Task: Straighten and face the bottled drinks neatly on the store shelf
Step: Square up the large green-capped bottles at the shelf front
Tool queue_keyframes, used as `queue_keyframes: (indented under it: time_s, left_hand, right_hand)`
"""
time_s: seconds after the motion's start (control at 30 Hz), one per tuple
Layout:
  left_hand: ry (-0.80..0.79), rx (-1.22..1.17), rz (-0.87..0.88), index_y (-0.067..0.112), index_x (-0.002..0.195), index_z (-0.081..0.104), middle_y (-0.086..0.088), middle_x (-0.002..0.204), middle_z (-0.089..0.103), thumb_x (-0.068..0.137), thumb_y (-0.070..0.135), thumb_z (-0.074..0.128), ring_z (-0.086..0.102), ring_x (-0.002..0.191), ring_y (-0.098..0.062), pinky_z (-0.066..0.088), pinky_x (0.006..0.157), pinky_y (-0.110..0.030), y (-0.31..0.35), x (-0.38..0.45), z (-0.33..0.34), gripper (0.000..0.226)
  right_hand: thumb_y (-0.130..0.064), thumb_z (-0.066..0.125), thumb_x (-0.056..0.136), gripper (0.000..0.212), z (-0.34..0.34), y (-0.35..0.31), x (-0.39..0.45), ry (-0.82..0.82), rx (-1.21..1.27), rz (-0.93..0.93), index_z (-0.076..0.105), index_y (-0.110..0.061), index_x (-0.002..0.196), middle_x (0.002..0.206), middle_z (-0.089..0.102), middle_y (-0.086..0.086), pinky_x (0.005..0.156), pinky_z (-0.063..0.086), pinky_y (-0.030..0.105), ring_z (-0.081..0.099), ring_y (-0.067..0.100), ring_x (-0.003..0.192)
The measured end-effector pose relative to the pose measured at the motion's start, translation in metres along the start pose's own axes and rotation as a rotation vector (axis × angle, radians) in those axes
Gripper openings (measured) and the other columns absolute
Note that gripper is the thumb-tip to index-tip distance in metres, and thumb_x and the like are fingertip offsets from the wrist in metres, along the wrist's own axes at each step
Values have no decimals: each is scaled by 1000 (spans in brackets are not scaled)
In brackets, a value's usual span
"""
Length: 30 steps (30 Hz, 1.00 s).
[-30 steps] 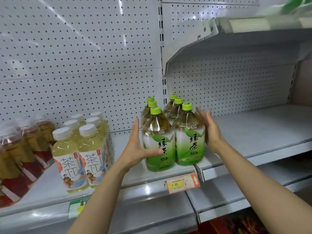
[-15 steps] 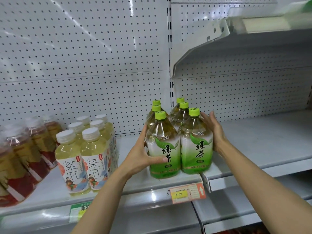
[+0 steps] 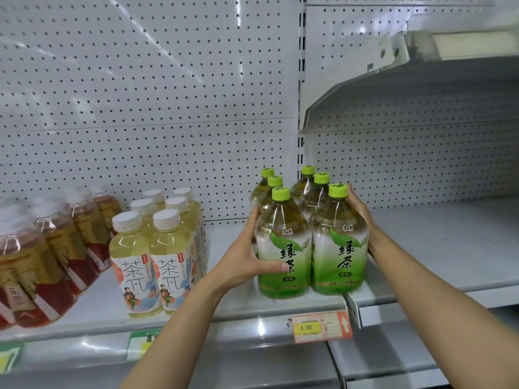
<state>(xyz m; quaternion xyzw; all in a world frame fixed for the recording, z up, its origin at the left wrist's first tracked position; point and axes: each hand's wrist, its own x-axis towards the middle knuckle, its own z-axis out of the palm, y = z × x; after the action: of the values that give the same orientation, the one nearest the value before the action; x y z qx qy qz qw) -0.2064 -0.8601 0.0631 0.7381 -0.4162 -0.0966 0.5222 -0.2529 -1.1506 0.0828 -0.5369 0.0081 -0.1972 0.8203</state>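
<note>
Several green tea bottles (image 3: 341, 248) with lime caps stand in two rows near the front of the grey shelf (image 3: 241, 313), labels facing me. My left hand (image 3: 247, 259) holds the front-left bottle (image 3: 283, 248), with its thumb across the label and its fingers up the left side. My right hand (image 3: 361, 217) presses flat against the right side of the front-right bottle, and its fingertips reach the cap. The rear bottles are partly hidden behind the front pair.
Pale yellow tea bottles (image 3: 157, 248) with white caps stand left of my hands. Brown tea bottles (image 3: 42, 256) lean at the far left. An orange price tag (image 3: 320, 327) hangs on the shelf edge. A bare shelf (image 3: 435, 248) lies to the right under an upper shelf (image 3: 407, 88).
My right hand has closed in from beside the bottles to lie against the front-right one. The left hand keeps its hold. The view has moved closer.
</note>
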Motion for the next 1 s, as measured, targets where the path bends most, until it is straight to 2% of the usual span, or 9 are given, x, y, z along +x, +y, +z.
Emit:
queue_keyframes:
  time_s: [0.07,0.13,0.2,0.27,0.33,0.47,0.6,0.7,1.0]
  left_hand:
    - [8,23,6,45,157,2,46,137,30,63,31,93,37,139,4,36,100,-1,2,-2,0,132]
    - [51,54,20,51,154,5,38,145,33,58,41,94,37,141,0,37,111,-14,5,-5,3,131]
    - [140,132,65,46,157,5,23,159,26,56,51,93,30,146,-3,31,120,-33,10,-9,8,134]
    - [223,235,121,39,158,9,15,163,21,60,46,92,24,148,-4,25,121,-32,16,-11,14,129]
    - [264,295,149,35,158,15,13,162,27,66,38,91,28,145,-3,28,119,-28,21,-13,18,120]
    - [280,310,137,33,157,21,11,157,38,70,30,90,37,135,1,30,113,-21,22,-14,19,112]
    - [295,327,123,31,157,20,7,157,39,69,30,90,39,140,-8,34,117,-34,22,-14,19,113]
    - [268,362,103,29,158,17,4,157,38,70,32,89,41,141,-15,36,116,-43,22,-13,17,114]
    - [239,815,115,18,160,4,-4,166,17,79,52,77,28,149,-24,35,117,-42,40,-28,10,114]
  right_hand:
    - [-61,36,94,66,2,-5,-6,34,-83,-29,63,-5,118,113,63,19,87,51,46,61,38,103]
    - [-64,39,93,72,4,-10,-19,143,-196,-96,53,-7,134,132,56,20,95,48,49,53,39,122]
    - [-70,38,91,76,9,-11,-44,334,-313,-298,53,-12,137,134,59,11,104,44,45,57,25,122]
    - [-72,44,86,76,16,-6,-75,393,-490,-537,52,-16,137,133,60,3,103,44,35,57,15,120]
    - [-60,47,88,66,21,5,-101,325,-720,-654,47,-19,140,138,55,-1,103,43,35,53,15,125]
    - [-60,60,79,82,23,22,-119,276,-1130,-673,36,-23,148,148,43,-3,108,35,36,39,16,136]
    - [-51,72,80,85,29,23,-122,335,-1186,-678,33,-22,151,151,39,-2,108,29,31,33,15,139]
    - [-54,64,79,86,30,23,-123,330,-1236,-668,30,-23,151,151,38,-1,106,30,31,31,16,138]
    - [-49,63,86,83,44,20,-138,406,-1451,-671,29,-11,152,156,33,9,117,26,45,29,25,144]
